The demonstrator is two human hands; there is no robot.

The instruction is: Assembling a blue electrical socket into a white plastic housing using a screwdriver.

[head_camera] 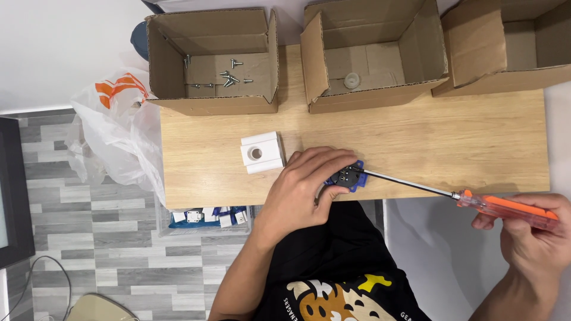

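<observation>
Your left hand (300,184) presses a small blue and black part (347,177) onto the wooden table (446,148), at its near edge. The fingers are closed around the part from its left side, so it is held firmly. Your right hand (529,232) is wrapped closed around the orange handle of a long screwdriver (452,193). The shaft runs from that hand, to the right of the part, up to the part's top face, and the tip touches it there.

I judge that the work on a screw in this part is in progress; whether the screw is already in or out I cannot tell.

A white block with a round hole (260,152) lies just left of the part and seems finished or waiting. Behind the part, at the far edge, stand three open cardboard boxes: the left box (211,59) holds loose screws, and the middle box (372,56) holds one round white piece.
</observation>
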